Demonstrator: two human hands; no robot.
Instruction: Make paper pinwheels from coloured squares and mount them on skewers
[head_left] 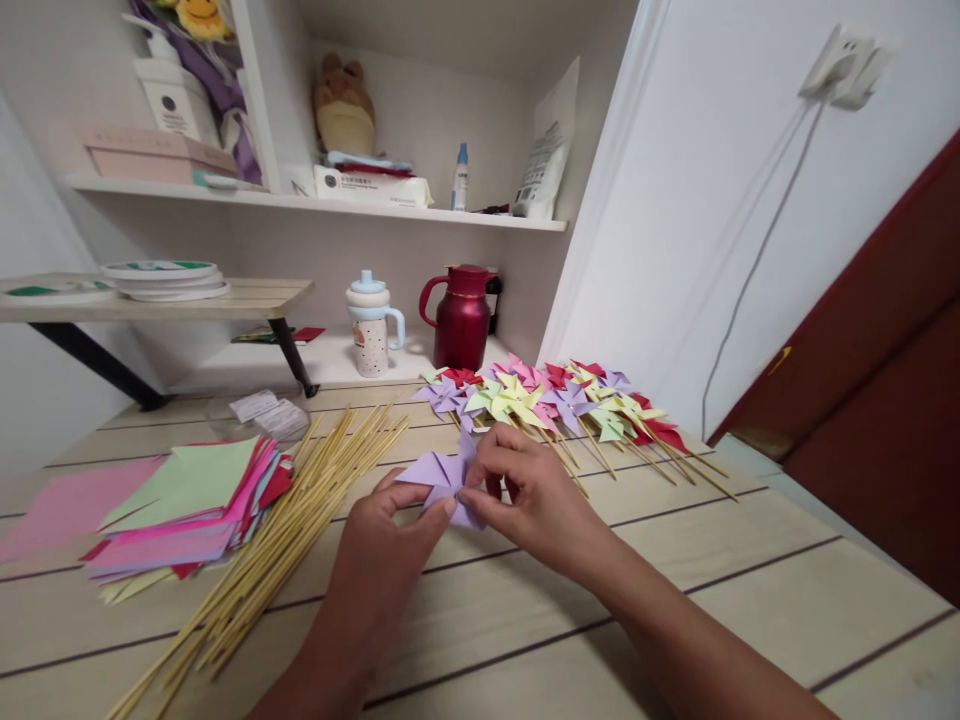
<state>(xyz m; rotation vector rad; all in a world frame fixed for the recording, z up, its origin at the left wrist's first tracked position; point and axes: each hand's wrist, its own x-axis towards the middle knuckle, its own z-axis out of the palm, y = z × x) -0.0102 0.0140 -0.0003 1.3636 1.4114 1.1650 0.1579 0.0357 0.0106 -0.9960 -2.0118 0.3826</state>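
Observation:
Between my two hands, just above the table, is a purple paper pinwheel (442, 474) with folded blades. My left hand (397, 535) grips its left side, the thumb lying on the front near the centre. My right hand (525, 490) pinches the pinwheel at its centre and right edge; whether a pin is between those fingertips is too small to tell. To the left lies a loose bundle of thin wooden sticks (300, 520). Beyond my right hand rests a pile of finished pinwheels on sticks (517, 398) in several colours.
Stacked coloured paper squares (187, 480) lie at the left, near a clear round container (259, 412). A small raised shelf (255, 297) stands behind them. At the back are a speckled cup (371, 340) and a red jug (461, 325). A wall borders the right.

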